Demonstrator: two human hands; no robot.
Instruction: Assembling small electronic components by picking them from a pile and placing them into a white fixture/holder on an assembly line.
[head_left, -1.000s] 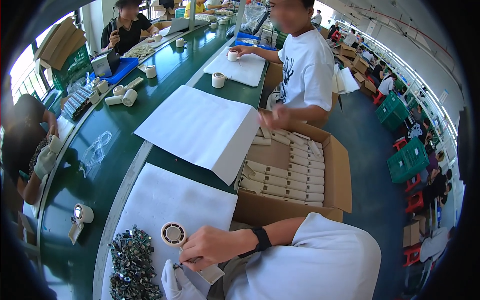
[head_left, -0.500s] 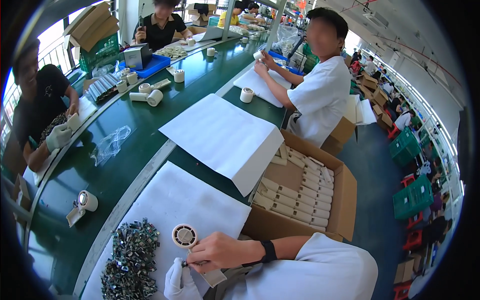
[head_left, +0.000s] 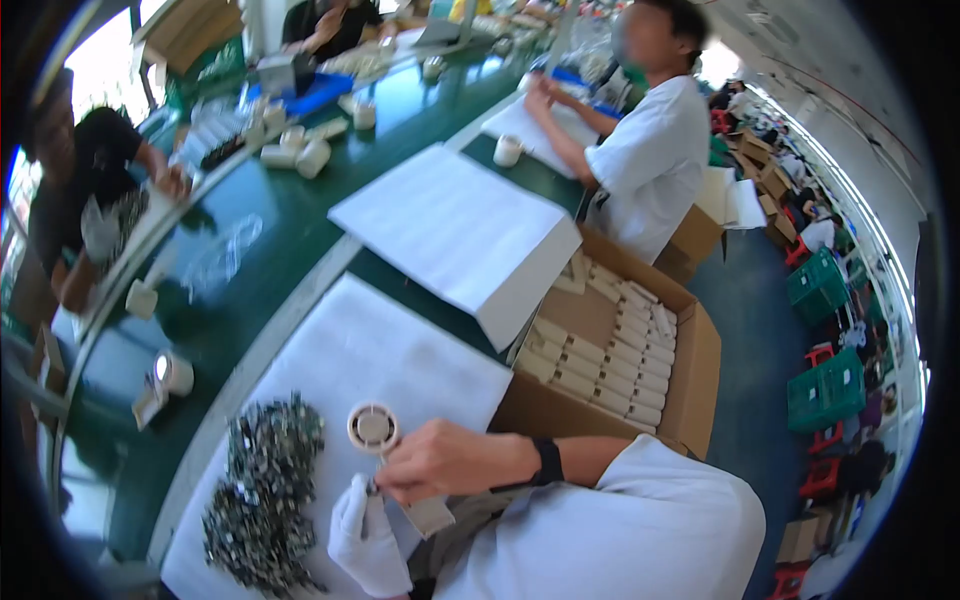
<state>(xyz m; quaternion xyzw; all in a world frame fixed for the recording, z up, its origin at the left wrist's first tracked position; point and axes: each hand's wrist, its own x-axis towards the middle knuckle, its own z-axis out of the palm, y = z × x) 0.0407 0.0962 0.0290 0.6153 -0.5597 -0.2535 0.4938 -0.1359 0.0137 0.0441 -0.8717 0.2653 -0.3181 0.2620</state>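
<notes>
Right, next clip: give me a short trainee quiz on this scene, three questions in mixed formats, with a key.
1. Which of the camera wearer's own hands is gloved?
2. True or false: the pile of small electronic parts lies left of the round cream piece.
3. The open cardboard box holds: a) folded cloths, b) cream tubular pieces, c) metal tools.

Key: 1. the left hand; 2. true; 3. b.

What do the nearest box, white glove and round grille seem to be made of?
Box: matte cardboard, by its plain brown walls and flap.
Glove: probably soft, matte fabric, as it creases.
Round grille: likely smooth, hard plastic, by its even pale rim; blur leaves this open.
</notes>
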